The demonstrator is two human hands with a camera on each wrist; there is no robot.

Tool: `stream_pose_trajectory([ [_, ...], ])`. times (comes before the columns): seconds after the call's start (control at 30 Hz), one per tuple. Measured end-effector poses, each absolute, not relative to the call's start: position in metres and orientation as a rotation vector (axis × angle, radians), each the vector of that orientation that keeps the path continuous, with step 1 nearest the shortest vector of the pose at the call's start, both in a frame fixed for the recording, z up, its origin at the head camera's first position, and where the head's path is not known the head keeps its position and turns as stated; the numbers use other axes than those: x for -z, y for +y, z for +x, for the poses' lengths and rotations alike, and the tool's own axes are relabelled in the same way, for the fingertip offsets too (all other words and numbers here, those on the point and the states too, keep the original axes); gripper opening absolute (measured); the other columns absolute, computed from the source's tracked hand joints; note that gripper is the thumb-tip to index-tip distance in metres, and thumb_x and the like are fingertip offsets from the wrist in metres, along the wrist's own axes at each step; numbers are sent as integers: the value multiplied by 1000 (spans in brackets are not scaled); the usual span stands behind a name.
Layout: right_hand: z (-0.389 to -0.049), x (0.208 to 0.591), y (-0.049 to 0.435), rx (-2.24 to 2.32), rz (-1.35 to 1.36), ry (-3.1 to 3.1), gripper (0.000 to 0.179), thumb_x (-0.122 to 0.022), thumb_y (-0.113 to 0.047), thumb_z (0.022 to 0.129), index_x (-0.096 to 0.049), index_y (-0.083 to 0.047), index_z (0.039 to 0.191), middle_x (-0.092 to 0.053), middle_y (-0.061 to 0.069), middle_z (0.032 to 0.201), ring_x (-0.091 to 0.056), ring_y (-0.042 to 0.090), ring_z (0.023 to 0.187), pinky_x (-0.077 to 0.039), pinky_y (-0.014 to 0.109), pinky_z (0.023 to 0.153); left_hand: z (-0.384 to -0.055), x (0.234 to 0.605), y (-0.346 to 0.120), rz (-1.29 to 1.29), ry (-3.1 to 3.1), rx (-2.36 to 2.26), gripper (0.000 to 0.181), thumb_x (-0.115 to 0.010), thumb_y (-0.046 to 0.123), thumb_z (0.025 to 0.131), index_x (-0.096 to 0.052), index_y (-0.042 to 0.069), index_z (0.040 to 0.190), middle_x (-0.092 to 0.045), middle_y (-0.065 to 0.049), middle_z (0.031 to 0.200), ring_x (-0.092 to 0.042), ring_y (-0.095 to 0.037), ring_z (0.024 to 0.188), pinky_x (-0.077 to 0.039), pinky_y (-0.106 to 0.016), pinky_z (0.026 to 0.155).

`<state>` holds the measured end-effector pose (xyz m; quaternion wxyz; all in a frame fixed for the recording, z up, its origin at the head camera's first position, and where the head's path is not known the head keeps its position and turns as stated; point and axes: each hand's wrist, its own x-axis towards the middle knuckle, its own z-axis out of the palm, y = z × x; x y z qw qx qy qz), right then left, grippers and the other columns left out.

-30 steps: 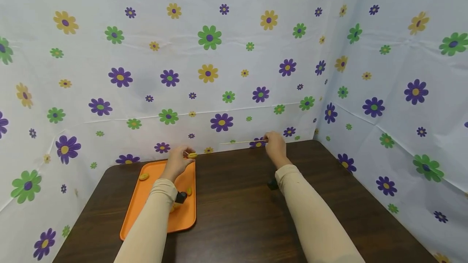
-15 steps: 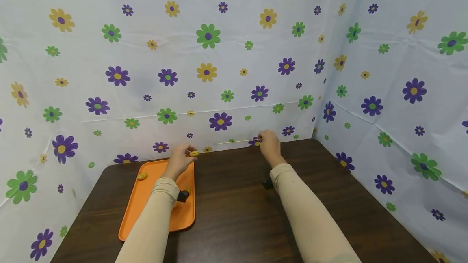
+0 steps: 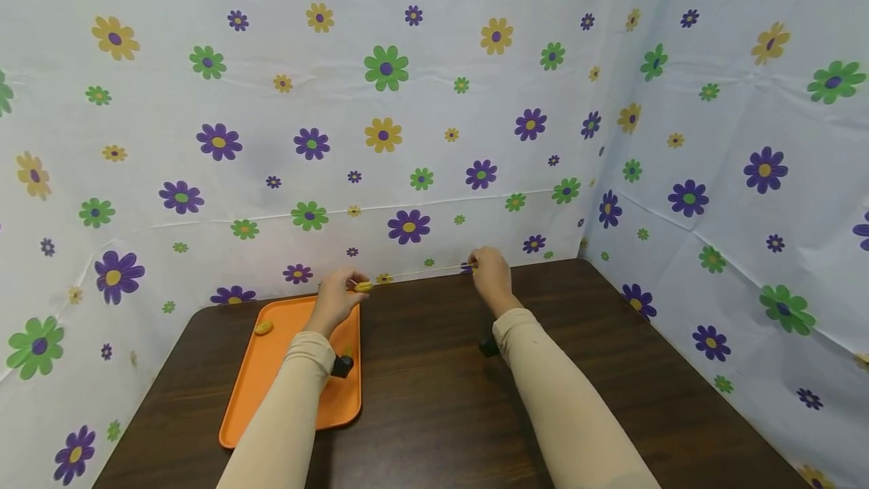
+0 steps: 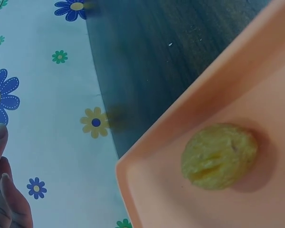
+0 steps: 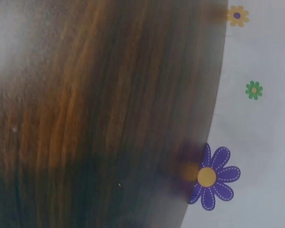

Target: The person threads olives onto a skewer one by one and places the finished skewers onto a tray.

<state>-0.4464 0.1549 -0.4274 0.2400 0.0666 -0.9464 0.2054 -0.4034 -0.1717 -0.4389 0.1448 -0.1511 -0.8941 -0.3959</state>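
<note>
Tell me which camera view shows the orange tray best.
The head view: most of the orange tray shows, though the left sleeve covers part. The left wrist view gives only one corner, close up, with a yellow piece. The right wrist view shows none of it.

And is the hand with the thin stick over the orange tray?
No, the right hand holding that thin stick is well right of the tray.

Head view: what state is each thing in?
Left hand, pinching the yellow piece
Yellow piece, held aloft
Right hand, gripping the thin stick
Thin stick, nearly level, pointing toward the yellow piece; contact unclear
Orange tray, flat on the table
Corner piece, lying on the tray
Another piece, mostly hidden
</note>
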Motion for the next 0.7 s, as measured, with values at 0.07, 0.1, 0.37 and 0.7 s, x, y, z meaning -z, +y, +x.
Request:
stream_pose_trajectory([
  [0.07, -446, 429, 153, -543, 187, -2585, 20, -69, 9, 84, -78, -8, 90, -73, 7, 92, -68, 28, 90, -58, 42, 77, -403, 440, -172, -436, -2578, 1145, 23, -77, -3, 87, -70, 1, 108, -67, -17, 108, -65, -34, 100, -57, -49, 89],
  [0.1, -446, 429, 151, -543, 187, -2582, 21, -69, 9, 84, -78, -8, 90, -73, 7, 92, -68, 28, 90, -58, 42, 77, -403, 441, -172, -437, -2575, 1151, 23, -77, -3, 87, -70, 1, 109, -66, -17, 108, -65, -34, 100, -56, -50, 89],
  [0.37, -443, 429, 144, -561, 219, -2596, 23, -66, 12, 84, -78, -8, 89, -72, 6, 92, -67, 27, 91, -58, 41, 79, -402, 442, -169, -435, -2561, 1182, 23, -77, -3, 87, -70, 2, 109, -66, -16, 108, -65, -33, 100, -57, -48, 88],
  [0.7, -445, 433, 139, -517, 217, -2618, 26, -66, 13, 83, -78, -9, 89, -72, 5, 91, -67, 27, 91, -58, 41, 78, -401, 442, -166, -436, -2547, 1190, 23, -78, -2, 87, -71, 4, 108, -67, -13, 106, -65, -30, 98, -59, -46, 86],
])
